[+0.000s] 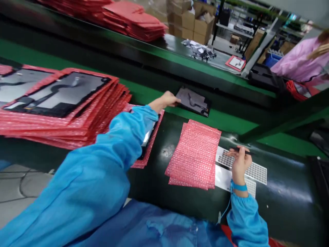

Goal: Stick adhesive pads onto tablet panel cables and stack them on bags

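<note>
Dark bench [285, 195], panel [191, 100] at left hand [169, 99]

At the left end of the surface [154, 185], we lose part of a panel [17, 90] to the view's edge, our left sleeve [110, 147] hides much of a bagged screen [147, 138], and our right hand [241, 162] covers some of a gridded sheet [257, 173].

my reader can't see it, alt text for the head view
A person's left hand holds the edge of a flat dark panel; the right hand holds a thin black tool over a white gridded sheet. Pink bubble wrap is stacked on the dark bench.
</note>
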Motion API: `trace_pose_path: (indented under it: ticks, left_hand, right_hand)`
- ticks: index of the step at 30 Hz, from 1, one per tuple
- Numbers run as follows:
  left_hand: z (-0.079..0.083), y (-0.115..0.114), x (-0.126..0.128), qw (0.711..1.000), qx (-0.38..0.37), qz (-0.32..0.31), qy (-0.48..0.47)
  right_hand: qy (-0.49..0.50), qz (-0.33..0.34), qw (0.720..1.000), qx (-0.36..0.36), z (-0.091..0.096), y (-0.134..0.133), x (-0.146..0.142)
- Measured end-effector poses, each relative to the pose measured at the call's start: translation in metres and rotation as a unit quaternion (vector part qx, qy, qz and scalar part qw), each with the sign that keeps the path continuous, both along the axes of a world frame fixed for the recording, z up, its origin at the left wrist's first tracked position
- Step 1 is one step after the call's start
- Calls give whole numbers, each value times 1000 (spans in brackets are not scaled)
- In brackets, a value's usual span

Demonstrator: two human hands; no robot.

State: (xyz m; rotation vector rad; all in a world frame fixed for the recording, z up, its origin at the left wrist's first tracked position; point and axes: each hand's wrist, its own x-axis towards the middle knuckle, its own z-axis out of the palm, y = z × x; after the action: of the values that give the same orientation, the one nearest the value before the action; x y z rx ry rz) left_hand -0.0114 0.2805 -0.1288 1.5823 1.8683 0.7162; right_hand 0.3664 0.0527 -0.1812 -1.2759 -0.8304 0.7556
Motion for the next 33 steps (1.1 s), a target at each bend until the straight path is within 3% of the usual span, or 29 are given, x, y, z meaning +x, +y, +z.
trace_pose_path:
  ticks: [7,11,14,17,20,23,25,28,30,33]
  left_hand:
    - [16,2,1,967,122,60,-217]
    - [22,-33,17,922,178,17,-343]
    - [9,-79,47,930,135,-52,-338]
    - [-16,-117,76,936,54,-107,-331]
    - [-39,-131,91,938,7,-134,-319]
    - [-52,-130,90,944,0,-132,-302]
    - [-53,-129,85,955,-1,-127,-268]
    - [-45,-132,79,988,9,-134,-81]
    - [-37,-137,78,987,9,-143,74]
    - [-25,-146,82,974,11,-127,189]
  right_hand:
    - [-39,127,988,-82,17,-2,42]
    - [-68,147,977,-141,15,-7,44]
    - [-62,172,968,-173,8,-10,37]
    - [-60,191,961,-190,1,-12,31]
    - [-76,198,957,-197,-3,-14,29]
    - [-91,200,955,-198,-4,-16,28]
    - [-99,204,953,-200,-2,-17,27]
    - [-108,208,952,-197,-1,-17,26]
    - [-111,207,952,-194,0,-17,25]
    - [-115,207,951,-198,0,-17,24]
